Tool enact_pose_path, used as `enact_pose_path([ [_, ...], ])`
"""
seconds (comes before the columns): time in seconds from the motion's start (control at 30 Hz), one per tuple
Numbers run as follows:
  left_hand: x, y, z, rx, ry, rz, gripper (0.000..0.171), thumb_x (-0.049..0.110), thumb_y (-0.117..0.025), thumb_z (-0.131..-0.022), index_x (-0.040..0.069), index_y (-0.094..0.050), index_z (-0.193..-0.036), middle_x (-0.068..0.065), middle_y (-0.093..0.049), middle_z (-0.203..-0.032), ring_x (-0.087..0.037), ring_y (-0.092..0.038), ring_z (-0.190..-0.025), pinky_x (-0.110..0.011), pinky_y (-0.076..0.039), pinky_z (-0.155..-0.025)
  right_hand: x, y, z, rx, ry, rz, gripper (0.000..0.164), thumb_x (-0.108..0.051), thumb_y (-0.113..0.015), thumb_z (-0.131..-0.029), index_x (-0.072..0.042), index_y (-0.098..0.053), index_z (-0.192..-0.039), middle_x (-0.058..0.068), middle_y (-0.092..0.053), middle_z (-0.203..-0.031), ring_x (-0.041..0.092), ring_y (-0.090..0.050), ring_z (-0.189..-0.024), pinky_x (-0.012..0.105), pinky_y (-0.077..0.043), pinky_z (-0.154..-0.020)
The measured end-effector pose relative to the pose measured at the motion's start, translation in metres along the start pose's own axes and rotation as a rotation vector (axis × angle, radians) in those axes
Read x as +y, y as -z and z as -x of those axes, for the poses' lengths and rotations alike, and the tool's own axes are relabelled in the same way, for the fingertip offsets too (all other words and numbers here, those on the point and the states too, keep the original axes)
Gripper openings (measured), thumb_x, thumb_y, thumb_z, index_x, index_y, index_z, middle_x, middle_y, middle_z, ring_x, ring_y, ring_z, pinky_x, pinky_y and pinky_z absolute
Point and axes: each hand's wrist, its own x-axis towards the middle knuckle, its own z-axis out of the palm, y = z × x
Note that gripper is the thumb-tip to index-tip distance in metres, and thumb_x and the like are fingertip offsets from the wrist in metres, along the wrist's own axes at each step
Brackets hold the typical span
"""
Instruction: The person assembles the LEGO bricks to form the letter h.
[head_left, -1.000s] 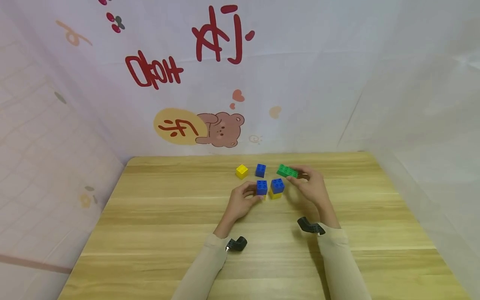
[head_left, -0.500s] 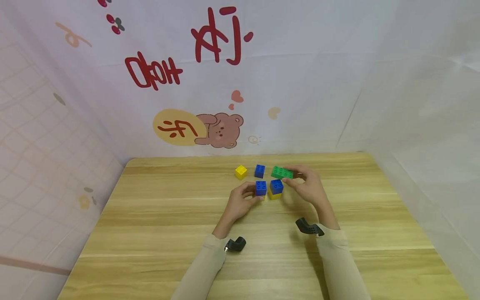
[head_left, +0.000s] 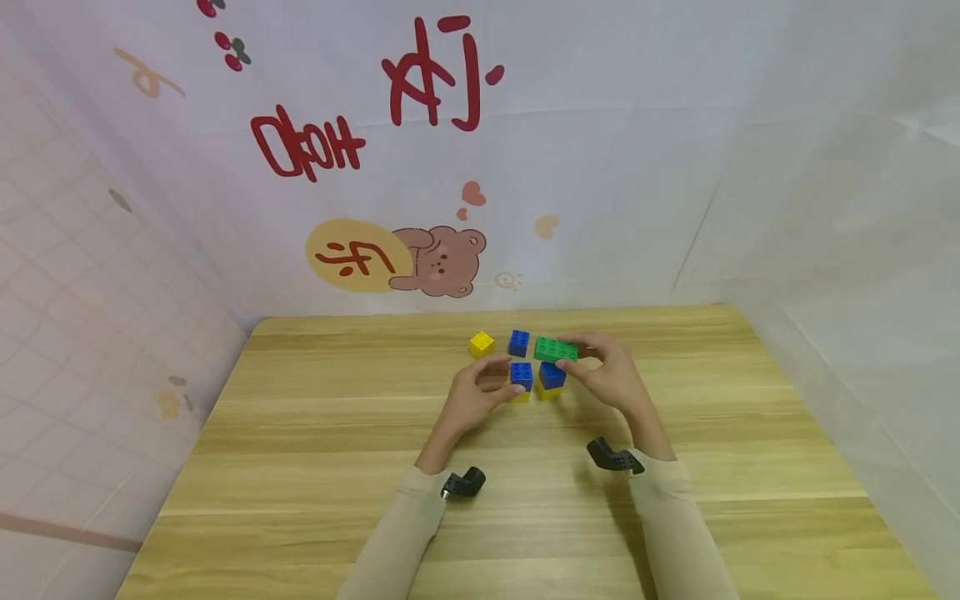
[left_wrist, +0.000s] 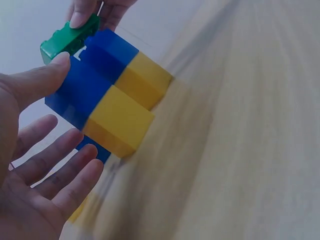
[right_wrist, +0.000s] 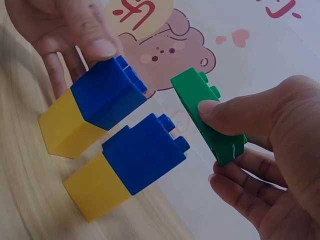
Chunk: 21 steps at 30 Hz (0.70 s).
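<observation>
My right hand (head_left: 613, 377) pinches a green toy building brick (head_left: 550, 347) between thumb and fingers, just above and behind the right stack. That stack is a blue brick (right_wrist: 142, 155) on a yellow brick (right_wrist: 97, 187). Beside it stands a matching stack, blue brick (left_wrist: 82, 90) over yellow brick (left_wrist: 120, 120). My left hand (head_left: 471, 398) is at this left stack, its thumb touching the blue brick. Its other fingers spread loosely at the side in the left wrist view. In the right wrist view a gap separates the green brick from the blue studs.
Behind the stacks, a loose yellow brick (head_left: 482, 344) and a loose blue brick (head_left: 519, 342) lie on the wooden table (head_left: 337, 417). A white printed sheet (head_left: 615, 183) hangs along the table's back edge.
My right hand has carried the green brick leftward, nearer the top of the right stack. My left hand has loosened around the left stack and shifted slightly left.
</observation>
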Motion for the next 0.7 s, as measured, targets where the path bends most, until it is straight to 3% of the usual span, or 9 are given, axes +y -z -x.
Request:
enact_pose_path([
  [0.13, 0.004, -0.001, 0.001, -0.004, -0.013, -0.019, 0.059, 0.031, -0.08, -0.09, 0.01, -0.059, -0.141, -0.013, -0.065, -0.133, -0.03, -0.064, -0.125, -0.039, -0.057, -0.105, -0.004, 0.0, 0.002, -0.008, 0.0, 0.003, 0.037, -0.02, -0.08, -0.091, -0.018, -0.071, -0.127, 0.007, -0.071, -0.123, 0.029, -0.067, -0.105, 0.059, -0.056, -0.097],
  [0.37, 0.008, -0.003, 0.002, 0.005, -0.078, -0.013, 0.056, 0.026, -0.079, -0.092, 0.006, -0.059, -0.14, -0.013, -0.066, -0.133, -0.029, -0.062, -0.127, -0.044, -0.054, -0.109, -0.007, -0.003, 0.005, -0.027, 0.02, 0.008, 0.039, -0.022, -0.08, -0.091, -0.018, -0.071, -0.128, 0.006, -0.071, -0.125, 0.031, -0.067, -0.109, 0.056, -0.056, -0.098],
  [0.7, 0.011, -0.006, 0.003, 0.021, -0.12, -0.024, 0.048, 0.027, -0.078, -0.093, 0.017, -0.062, -0.138, -0.008, -0.065, -0.138, -0.023, -0.06, -0.131, -0.04, -0.053, -0.111, -0.01, -0.011, 0.005, -0.048, 0.087, 0.004, 0.037, -0.018, -0.081, -0.09, -0.015, -0.072, -0.126, 0.007, -0.071, -0.122, 0.035, -0.067, -0.113, 0.065, -0.054, -0.098],
])
